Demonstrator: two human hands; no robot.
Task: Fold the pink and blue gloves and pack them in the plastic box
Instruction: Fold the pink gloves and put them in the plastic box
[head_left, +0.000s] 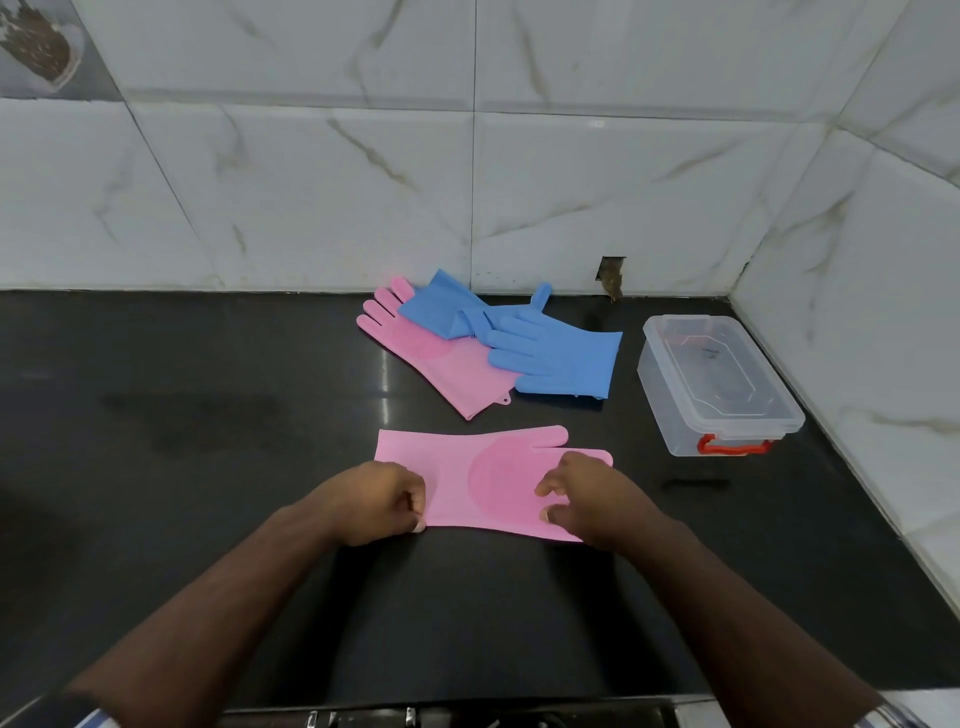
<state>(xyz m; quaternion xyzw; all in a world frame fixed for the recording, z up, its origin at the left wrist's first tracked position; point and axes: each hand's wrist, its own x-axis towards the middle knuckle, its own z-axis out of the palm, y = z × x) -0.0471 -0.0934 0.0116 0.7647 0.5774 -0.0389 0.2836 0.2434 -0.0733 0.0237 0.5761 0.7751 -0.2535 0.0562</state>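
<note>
Pink glove (488, 480) at centre frame is lying flat on the table (208, 415) because you are pinching its near edge with left hand (376, 501) fingers at the cuff and right hand (587, 499) fingers at the finger end, readying a fold.

Bare forearms; possibly striped sleeve (96, 717) edges.

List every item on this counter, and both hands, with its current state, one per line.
Near pink glove: flat, unfolded, gripped at both ends.
Left hand: pinches the glove's cuff end.
Right hand: grips the glove's finger end.
Far pink glove: flat, unfolded, partly under the blue ones.
Blue gloves: unfolded, overlapping.
Plastic box: upright, no gloves inside; whether lidded, unclear.
</note>
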